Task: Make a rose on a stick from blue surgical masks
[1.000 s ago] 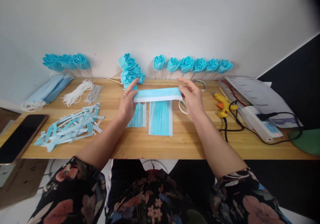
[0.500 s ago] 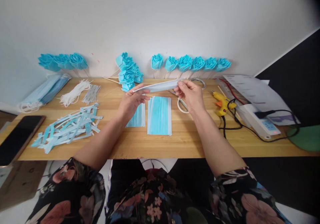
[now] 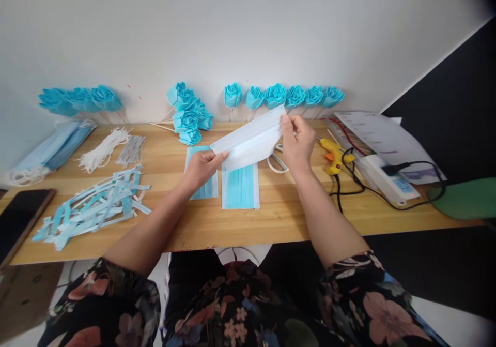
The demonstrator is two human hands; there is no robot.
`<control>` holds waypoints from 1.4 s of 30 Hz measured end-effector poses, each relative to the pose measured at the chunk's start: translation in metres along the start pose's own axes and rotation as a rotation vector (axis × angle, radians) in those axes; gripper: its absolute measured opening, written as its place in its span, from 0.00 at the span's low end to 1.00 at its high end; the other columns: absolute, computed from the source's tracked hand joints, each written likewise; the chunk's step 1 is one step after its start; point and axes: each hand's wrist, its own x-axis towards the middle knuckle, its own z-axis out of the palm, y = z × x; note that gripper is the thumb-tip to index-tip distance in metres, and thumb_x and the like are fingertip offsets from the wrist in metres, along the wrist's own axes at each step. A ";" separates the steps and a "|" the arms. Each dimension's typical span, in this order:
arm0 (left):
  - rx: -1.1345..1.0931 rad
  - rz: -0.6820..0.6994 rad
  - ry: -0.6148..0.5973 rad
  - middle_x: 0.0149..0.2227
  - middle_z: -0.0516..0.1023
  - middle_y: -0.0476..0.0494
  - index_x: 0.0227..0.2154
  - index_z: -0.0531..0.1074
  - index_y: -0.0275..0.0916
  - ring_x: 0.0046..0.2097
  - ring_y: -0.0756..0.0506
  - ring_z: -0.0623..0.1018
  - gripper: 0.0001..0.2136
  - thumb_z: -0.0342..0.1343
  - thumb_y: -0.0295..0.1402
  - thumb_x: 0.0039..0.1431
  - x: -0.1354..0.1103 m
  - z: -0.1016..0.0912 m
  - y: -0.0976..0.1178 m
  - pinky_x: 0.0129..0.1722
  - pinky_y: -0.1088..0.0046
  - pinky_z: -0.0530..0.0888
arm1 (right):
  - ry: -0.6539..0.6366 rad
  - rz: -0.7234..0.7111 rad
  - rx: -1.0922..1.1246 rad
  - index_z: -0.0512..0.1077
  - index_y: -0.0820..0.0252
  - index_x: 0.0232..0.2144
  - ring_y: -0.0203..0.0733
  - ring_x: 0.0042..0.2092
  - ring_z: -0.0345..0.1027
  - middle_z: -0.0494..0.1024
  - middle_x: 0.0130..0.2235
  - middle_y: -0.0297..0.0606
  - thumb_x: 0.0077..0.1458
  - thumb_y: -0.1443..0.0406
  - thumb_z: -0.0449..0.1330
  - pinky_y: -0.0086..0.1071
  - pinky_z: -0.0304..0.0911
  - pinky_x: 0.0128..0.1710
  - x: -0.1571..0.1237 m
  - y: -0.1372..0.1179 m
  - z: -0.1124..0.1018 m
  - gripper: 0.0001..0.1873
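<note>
Between my hands a face mask [image 3: 251, 139] without ear loops is held up, its white side toward me and its right end higher. My left hand [image 3: 203, 168] pinches its left end between thumb and fingers. At the opposite end my right hand [image 3: 297, 140] grips the edge with thumb and bent fingers. Below it on the table lie a blue mask stack [image 3: 241, 189] and, to the left, another blue mask piece [image 3: 205, 187], partly covered by my left hand. Scissors [image 3: 277, 165] rest beside my right wrist, partly hidden.
Blue mask flowers [image 3: 276, 96] on sticks line the wall, with a pile of them [image 3: 188, 114] further left. On the left lie folded masks [image 3: 54, 148], white ear loops [image 3: 104, 149], wires [image 3: 130, 150], cut strips [image 3: 95, 205] and a phone [image 3: 23, 217]. A glue gun [image 3: 335, 155] and power strip [image 3: 391, 179] stand right.
The mask has turned from nearly edge-on to showing its broad white face. Its right end has risen, with my right hand lifted slightly. The whole view has shifted a little.
</note>
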 end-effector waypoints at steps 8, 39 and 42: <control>-0.244 0.026 -0.246 0.26 0.78 0.45 0.24 0.80 0.38 0.31 0.46 0.75 0.21 0.64 0.54 0.54 -0.002 -0.007 -0.002 0.33 0.71 0.68 | -0.152 0.006 0.116 0.68 0.56 0.23 0.36 0.29 0.56 0.60 0.23 0.30 0.60 0.45 0.60 0.32 0.54 0.30 0.008 0.005 -0.004 0.25; -0.384 -0.205 0.041 0.36 0.85 0.37 0.35 0.80 0.33 0.35 0.40 0.83 0.22 0.72 0.49 0.47 -0.001 0.010 -0.013 0.32 0.67 0.77 | -0.720 0.341 0.337 0.70 0.57 0.22 0.36 0.30 0.62 0.67 0.24 0.30 0.47 0.44 0.69 0.33 0.61 0.32 -0.034 -0.002 0.029 0.25; -0.404 -0.203 0.059 0.37 0.85 0.37 0.36 0.80 0.33 0.36 0.40 0.83 0.23 0.72 0.48 0.47 -0.001 0.010 -0.013 0.33 0.67 0.78 | -0.708 0.350 0.353 0.69 0.57 0.21 0.36 0.30 0.62 0.67 0.24 0.30 0.47 0.45 0.69 0.33 0.61 0.32 -0.033 -0.001 0.029 0.24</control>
